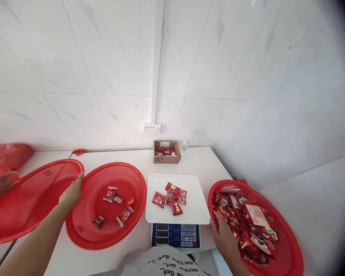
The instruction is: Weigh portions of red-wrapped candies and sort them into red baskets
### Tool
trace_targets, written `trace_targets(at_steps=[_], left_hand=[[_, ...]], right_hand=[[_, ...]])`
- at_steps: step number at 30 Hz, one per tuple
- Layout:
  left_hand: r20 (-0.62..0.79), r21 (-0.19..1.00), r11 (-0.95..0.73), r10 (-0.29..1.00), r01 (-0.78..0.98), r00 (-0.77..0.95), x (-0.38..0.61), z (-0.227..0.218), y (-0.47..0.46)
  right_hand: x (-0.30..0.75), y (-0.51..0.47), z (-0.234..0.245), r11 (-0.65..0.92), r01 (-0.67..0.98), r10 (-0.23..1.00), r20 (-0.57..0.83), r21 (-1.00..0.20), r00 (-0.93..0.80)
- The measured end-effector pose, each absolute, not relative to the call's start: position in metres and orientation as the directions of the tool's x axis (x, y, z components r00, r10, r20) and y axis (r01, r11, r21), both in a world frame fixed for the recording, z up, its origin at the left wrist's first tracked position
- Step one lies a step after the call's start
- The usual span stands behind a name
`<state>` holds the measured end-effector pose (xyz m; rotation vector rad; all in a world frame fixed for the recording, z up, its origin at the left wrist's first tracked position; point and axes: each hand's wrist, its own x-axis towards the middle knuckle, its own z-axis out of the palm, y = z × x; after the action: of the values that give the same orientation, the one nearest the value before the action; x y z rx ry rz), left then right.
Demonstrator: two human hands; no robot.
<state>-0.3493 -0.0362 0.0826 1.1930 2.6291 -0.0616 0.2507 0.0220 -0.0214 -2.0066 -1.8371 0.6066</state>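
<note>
My left hand (71,193) is closed on the right rim of a red plastic basket (34,203) at the left, which is tilted and overlaps its neighbour. That neighbour, a second red basket (105,235), holds several small wrapped snacks (110,193). At the right, my right hand (223,232) grips the near-left rim of a third red basket (290,245), heaped with red snack packets (250,245). Between them stands a digital scale (175,235) with a white tray (189,184); several red packets (171,196) lie on it in a loose cluster.
Another person's hand (1,186) reaches in at the far left, near red plastic bags (11,155). Behind the scale, a cardboard box (167,158) of red packets stands on the white table (132,154). Clear plastic (185,143) lies beside it. A tiled wall with a socket (152,128) rises behind.
</note>
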Motion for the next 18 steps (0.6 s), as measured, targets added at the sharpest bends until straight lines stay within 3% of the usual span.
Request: trace_targets(at_steps=[4, 10, 15, 18], left_hand=[[-0.254, 0.014, 0.571, 0.796, 0.821, -0.55, -0.367, 0.078, -0.048], [-0.238, 0.108, 0.398, 0.9, 0.911, -0.365, -0.372, 0.062, -0.071], [-0.181, 0.022, 0.218, 0.961, 0.976, -0.211, -0.364, 0.063, -0.066], [-0.135, 0.014, 0.217, 0.968, 0.976, -0.213, -0.36, 0.065, -0.055]], right_hand=[[0.25, 0.021, -0.021, -0.093, 0.844, 0.995, -0.069, -0.528, 0.067], [0.251, 0.022, -0.022, -0.096, 0.845, 0.995, -0.065, -0.526, 0.072], [0.252, 0.022, -0.021, -0.1, 0.844, 0.995, -0.074, -0.526, 0.072], [0.252, 0.021, -0.019, -0.094, 0.845, 0.995, -0.079, -0.526, 0.062]])
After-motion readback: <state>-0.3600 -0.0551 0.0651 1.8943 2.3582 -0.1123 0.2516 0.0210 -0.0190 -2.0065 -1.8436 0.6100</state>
